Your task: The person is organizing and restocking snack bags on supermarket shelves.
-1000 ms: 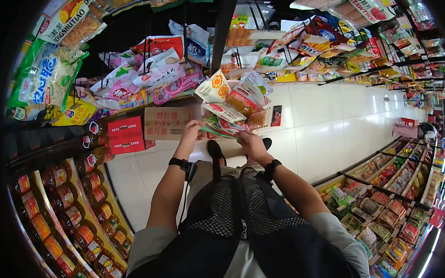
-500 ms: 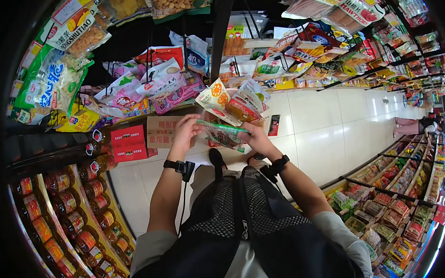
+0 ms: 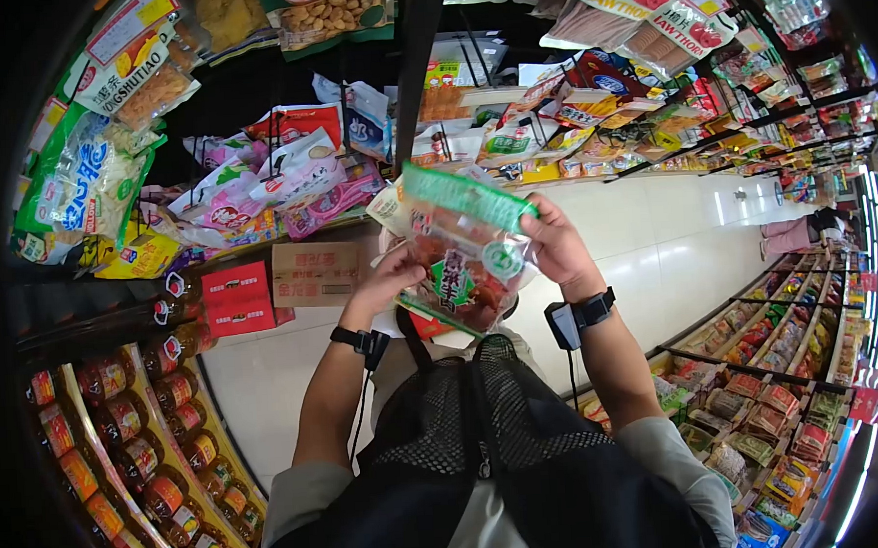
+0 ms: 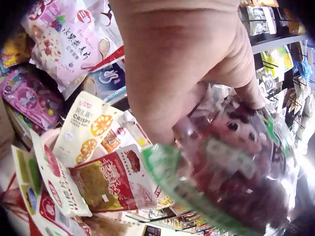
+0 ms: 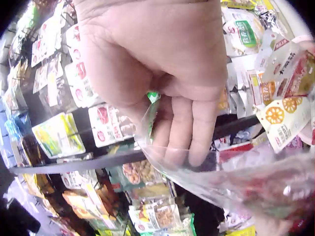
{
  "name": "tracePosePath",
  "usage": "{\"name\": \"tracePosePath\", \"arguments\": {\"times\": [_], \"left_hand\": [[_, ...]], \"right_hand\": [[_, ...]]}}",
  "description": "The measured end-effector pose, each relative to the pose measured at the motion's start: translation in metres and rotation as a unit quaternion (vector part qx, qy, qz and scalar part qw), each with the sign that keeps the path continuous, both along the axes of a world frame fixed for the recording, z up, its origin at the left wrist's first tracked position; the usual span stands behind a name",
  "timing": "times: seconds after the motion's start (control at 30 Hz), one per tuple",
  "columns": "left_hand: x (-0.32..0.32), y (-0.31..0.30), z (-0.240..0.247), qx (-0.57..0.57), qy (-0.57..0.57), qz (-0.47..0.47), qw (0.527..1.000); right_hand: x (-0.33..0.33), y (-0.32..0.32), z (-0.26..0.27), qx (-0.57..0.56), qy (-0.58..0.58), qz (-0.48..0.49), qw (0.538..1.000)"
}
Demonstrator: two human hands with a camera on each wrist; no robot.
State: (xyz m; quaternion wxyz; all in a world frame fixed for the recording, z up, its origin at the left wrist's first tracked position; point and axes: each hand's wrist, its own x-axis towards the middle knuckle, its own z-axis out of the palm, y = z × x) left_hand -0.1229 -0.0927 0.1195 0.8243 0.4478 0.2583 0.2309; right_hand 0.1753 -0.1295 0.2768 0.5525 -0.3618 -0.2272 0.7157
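In the head view a clear bag point(image 3: 463, 273) with a green top strip and dark reddish contents is spread between both hands. The left hand point(image 3: 386, 284) pinches its left edge; the right hand point(image 3: 561, 247) grips the upper right corner. Up close, the left hand point(image 4: 182, 64) has its thumb and fingers round the bag point(image 4: 231, 172). The right hand point(image 5: 157, 59) holds the thin plastic edge, its other fingers bent behind the film. Beside the bag, a cream lotus root packet point(image 4: 86, 130) and a red packet point(image 4: 115, 182) stand with other packets, partly hidden in the head view.
Hanging snack bags point(image 3: 302, 172) fill the racks ahead. A brown carton point(image 3: 314, 275) and a red box point(image 3: 239, 297) are at the left, above shelves of bottles point(image 3: 164, 492). Packaged goods point(image 3: 759, 427) line the right; someone in pink trousers point(image 3: 785, 237) is farther along the aisle.
The clear bag has come up and been turned so its printed face shows, covering most of the other packets. The right hand has moved up and to the right; the left hand has lowered slightly.
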Motion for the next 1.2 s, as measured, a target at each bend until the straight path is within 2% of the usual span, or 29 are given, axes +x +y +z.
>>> {"name": "tracePosePath", "arguments": {"times": [0.03,0.1,0.17,0.3,0.4,0.43,0.47,0.5,0.53,0.63,0.7,0.97,1.07,1.2], "left_hand": [[0.014,-0.009,0.023,-0.042,-0.03,0.041,0.998],[0.028,-0.017,0.039,-0.081,-0.025,0.024,0.996],[0.044,-0.027,0.034,-0.119,-0.022,0.013,0.993],[0.074,-0.055,0.032,-0.092,0.011,0.029,0.995],[0.092,-0.08,0.032,-0.114,0.014,0.071,0.991],[0.095,-0.086,0.032,-0.122,0.059,0.059,0.989],[0.101,-0.094,0.032,-0.122,0.051,0.087,0.987],[0.111,-0.103,0.035,-0.122,0.042,0.111,0.985],[0.121,-0.112,0.038,-0.123,0.035,0.134,0.983],[0.155,-0.135,0.041,-0.125,0.07,0.105,0.984],[0.184,-0.153,0.044,-0.109,0.11,0.089,0.984],[0.349,-0.213,0.059,-0.064,0.125,0.046,0.989],[0.404,-0.222,0.053,-0.047,0.114,0.019,0.992],[0.477,-0.224,0.07,0.005,0.096,-0.047,0.994]], "right_hand": [[0.013,0.003,-0.003,0.008,-0.003,-0.015,1.0],[0.035,0.0,-0.016,0.001,-0.001,-0.042,0.999],[0.052,-0.009,-0.026,-0.027,0.006,-0.067,0.997],[0.055,-0.042,-0.015,-0.076,-0.077,-0.129,0.986],[0.061,-0.077,-0.041,-0.103,-0.019,-0.131,0.986],[0.061,-0.092,-0.049,-0.092,-0.055,-0.093,0.99],[0.064,-0.108,-0.059,-0.081,-0.091,-0.057,0.991],[0.074,-0.127,-0.078,-0.122,-0.106,-0.022,0.987],[0.072,-0.139,-0.074,-0.105,-0.096,-0.005,0.99],[0.097,-0.177,-0.082,-0.17,-0.08,-0.047,0.981],[0.124,-0.198,-0.087,-0.152,-0.072,-0.065,0.984],[0.263,-0.287,-0.096,-0.127,-0.024,-0.215,0.968],[0.313,-0.31,-0.094,-0.096,-0.034,-0.273,0.957],[0.367,-0.338,-0.085,-0.063,-0.038,-0.351,0.933]]}}
